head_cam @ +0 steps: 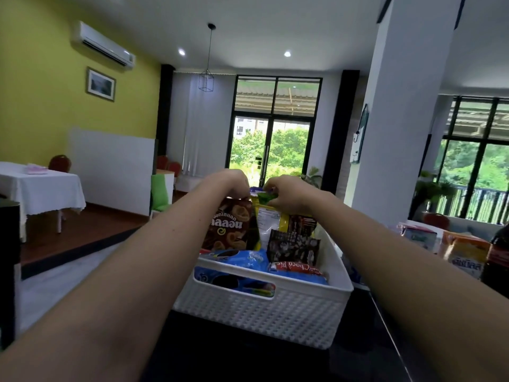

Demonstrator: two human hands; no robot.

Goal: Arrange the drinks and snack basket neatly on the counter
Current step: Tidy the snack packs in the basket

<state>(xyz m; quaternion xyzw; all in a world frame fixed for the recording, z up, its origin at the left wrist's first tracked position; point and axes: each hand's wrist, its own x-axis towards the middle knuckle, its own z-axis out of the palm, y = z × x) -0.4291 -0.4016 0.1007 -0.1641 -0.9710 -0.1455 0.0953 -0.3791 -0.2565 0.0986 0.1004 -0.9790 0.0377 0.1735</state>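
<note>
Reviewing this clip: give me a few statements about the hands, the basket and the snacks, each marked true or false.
1. The white basket sits on the dark counter. True.
2. The left hand pinches the top of the brown snack bag. True.
3. The right hand rests flat on the counter. False: it grips the top of the yellow-green packet.
4. The basket is empty. False: it holds several packets, including a red Choco Pie pack.
</note>
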